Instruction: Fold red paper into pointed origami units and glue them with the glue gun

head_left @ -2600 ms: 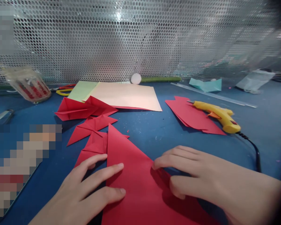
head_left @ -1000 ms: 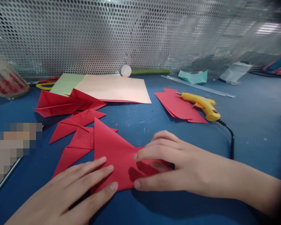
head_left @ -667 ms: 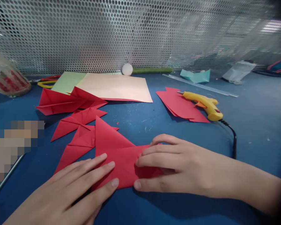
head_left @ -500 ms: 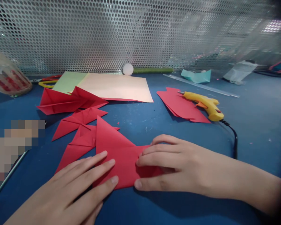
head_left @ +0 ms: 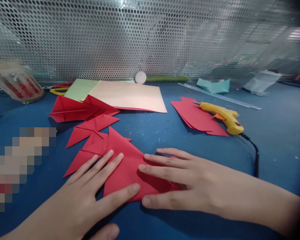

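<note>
A folded red paper sheet (head_left: 126, 166) lies on the blue table under both hands, one pointed corner sticking up toward the back left. My left hand (head_left: 87, 193) rests on its left side, fingers stretched out and apart, the thumb off the paper near the front. Across the right part of the sheet lies my right hand (head_left: 190, 178), its fingers spread and its thumb at the front edge, hiding that end. Folded red paper pieces (head_left: 92, 145) sit just beyond my left fingertips, and a larger folded red paper (head_left: 72, 108) lies behind them.
A yellow glue gun (head_left: 222, 115) rests on red paper sheets (head_left: 187, 115) at right, its black cord running forward. Cream paper (head_left: 130, 95), green paper (head_left: 81, 88) and a jar (head_left: 20, 81) are farther back, before a perforated metal panel (head_left: 102, 36). A pixelated patch covers the left edge.
My left hand has spread its fingers wider, and its index finger has moved right along the sheet's front. My right fingers have straightened and reach farther left over the paper. The view has shifted slightly.
</note>
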Motion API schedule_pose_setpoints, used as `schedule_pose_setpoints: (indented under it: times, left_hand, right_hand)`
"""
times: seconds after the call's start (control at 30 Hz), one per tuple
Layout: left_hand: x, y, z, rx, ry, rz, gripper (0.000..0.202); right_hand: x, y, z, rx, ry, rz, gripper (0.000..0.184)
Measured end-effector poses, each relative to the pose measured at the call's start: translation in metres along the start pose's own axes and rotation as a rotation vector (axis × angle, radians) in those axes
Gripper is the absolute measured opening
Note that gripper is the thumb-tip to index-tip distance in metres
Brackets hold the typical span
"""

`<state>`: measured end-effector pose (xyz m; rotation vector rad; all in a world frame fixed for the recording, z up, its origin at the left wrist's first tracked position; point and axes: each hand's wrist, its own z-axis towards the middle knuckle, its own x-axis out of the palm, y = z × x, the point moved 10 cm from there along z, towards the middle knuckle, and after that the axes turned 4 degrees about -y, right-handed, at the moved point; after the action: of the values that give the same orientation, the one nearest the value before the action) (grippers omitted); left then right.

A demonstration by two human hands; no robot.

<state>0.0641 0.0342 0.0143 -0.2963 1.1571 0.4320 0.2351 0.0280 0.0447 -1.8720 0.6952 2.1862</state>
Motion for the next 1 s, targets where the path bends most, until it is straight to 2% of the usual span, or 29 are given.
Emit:
schedule_pose_setpoints:
  times: [0.13,0.27,0.43,0.5,0.57,0.67,0.77,0.87,0.9,1.0]
  left_hand:
    - [0.008,-0.002,0.0,0.027,0.083,0.031,0.071]
    - [0.014,0.0,-0.001,0.011,0.156,0.023,0.104]
    - [0.013,0.003,0.003,-0.007,0.157,-0.005,0.097]
    - [0.012,0.002,0.004,0.012,0.143,0.004,0.103]
    - [0.012,0.002,0.004,0.038,0.133,0.013,0.113]
    - [0.02,0.006,-0.001,0.029,0.187,0.028,0.122]
    - [0.027,0.01,-0.005,0.017,0.23,0.034,0.12]
    - [0.027,0.01,-0.006,0.039,0.217,0.062,0.115]
    - [0.027,0.01,-0.006,0.052,0.211,0.076,0.113]
    - [0.027,0.009,-0.007,0.081,0.194,0.111,0.112]
  right_hand:
    - [-0.003,0.001,0.001,-0.004,-0.009,-0.004,0.053]
    - [-0.007,-0.001,0.001,0.003,-0.009,0.004,0.052]
    - [-0.006,-0.003,0.001,0.013,-0.001,0.035,0.051]
    - [-0.004,-0.006,0.0,0.038,0.001,0.072,0.054]
    - [-0.003,-0.01,-0.001,0.07,0.003,0.118,0.066]
    - [-0.007,-0.015,-0.002,0.091,-0.016,0.183,0.077]
    - [-0.016,-0.02,-0.005,0.121,-0.073,0.268,0.06]
    - [-0.018,-0.034,-0.01,0.248,-0.105,0.441,0.034]
    - [-0.015,-0.04,-0.011,0.303,-0.101,0.503,0.031]
    - [-0.004,-0.052,-0.014,0.416,-0.052,0.61,0.037]
